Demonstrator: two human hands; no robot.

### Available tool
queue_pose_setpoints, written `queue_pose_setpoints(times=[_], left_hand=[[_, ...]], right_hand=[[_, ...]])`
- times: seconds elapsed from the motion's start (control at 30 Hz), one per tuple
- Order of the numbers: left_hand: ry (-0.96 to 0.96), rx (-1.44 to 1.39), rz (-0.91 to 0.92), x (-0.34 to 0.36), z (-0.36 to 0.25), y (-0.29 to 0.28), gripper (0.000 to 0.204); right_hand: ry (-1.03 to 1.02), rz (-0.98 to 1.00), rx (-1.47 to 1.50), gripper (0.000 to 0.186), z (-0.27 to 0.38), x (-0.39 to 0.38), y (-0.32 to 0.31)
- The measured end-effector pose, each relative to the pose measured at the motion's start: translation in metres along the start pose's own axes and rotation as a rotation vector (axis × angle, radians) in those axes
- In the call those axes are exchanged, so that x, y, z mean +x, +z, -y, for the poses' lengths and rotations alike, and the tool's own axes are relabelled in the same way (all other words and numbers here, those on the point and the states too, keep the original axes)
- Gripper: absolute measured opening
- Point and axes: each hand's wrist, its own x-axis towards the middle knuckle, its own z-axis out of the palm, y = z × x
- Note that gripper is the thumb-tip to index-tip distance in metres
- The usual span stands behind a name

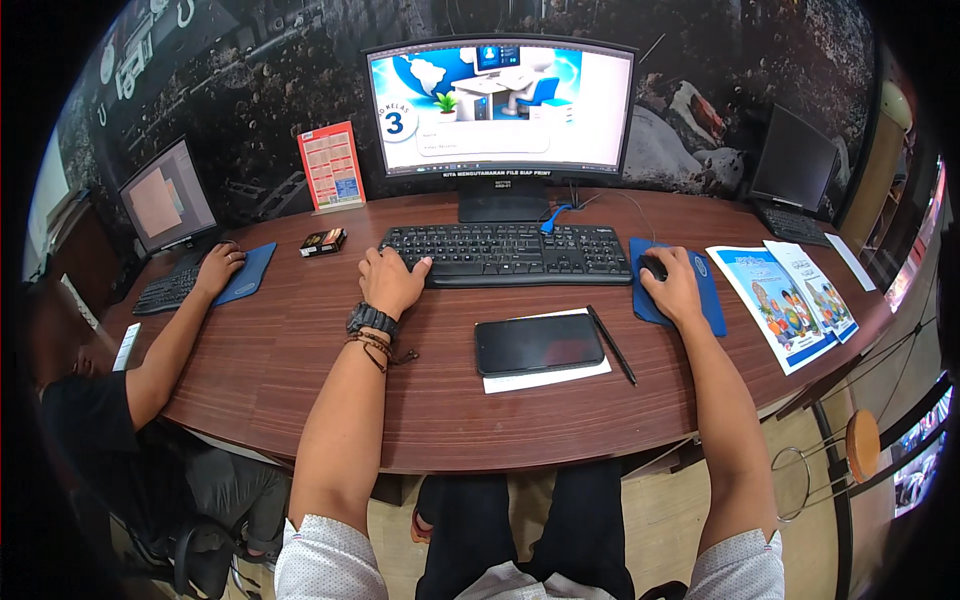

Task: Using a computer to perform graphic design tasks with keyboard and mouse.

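Observation:
My left hand [393,280] rests on the left end of a black keyboard [505,254], its fingers apart on the keys and the thumb along the front edge. A black watch and dark bracelets circle that wrist. Under my right hand [672,286] is a black computer mouse [654,267], gripped on a blue mouse pad [706,300]. Behind the keyboard stands a wide monitor [500,105], showing a blue and white page with a drawn office scene. A dark phone [540,346] lies on white paper [545,381] between my forearms, with a black pen [612,345] slanting along its right side.
Booklets [785,300] lie on the right of the brown desk [440,420], near another monitor [795,158]. A small black box [323,242] and a red calendar [332,166] are at left. A co-worker's hand [220,266] rests by a blue pad [248,274] and monitor [168,195].

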Motion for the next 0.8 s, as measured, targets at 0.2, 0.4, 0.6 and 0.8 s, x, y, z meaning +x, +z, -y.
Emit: queue_pose_setpoints(times=[0.2, 0.4, 0.6, 0.8], left_hand=[[0.005, -0.006, -0.005, 0.000, 0.001, 0.002, 0.067], [0.003, 0.016, 0.007, 0.000, -0.001, 0.001, 0.067], [0.004, 0.017, 0.002, 0.001, -0.001, 0.001, 0.068], [0.009, 0.010, -0.002, -0.002, -0.003, 0.001, 0.074]], right_hand=[[0.017, -0.003, -0.005, 0.033, 0.000, 0.000, 0.001], [0.011, -0.022, 0.007, 0.032, -0.002, -0.001, 0.001], [0.034, -0.021, 0.015, 0.032, 0.001, 0.000, 0.000], [-0.265, -0.036, -0.218, 0.029, 0.021, -0.003, -0.001]])
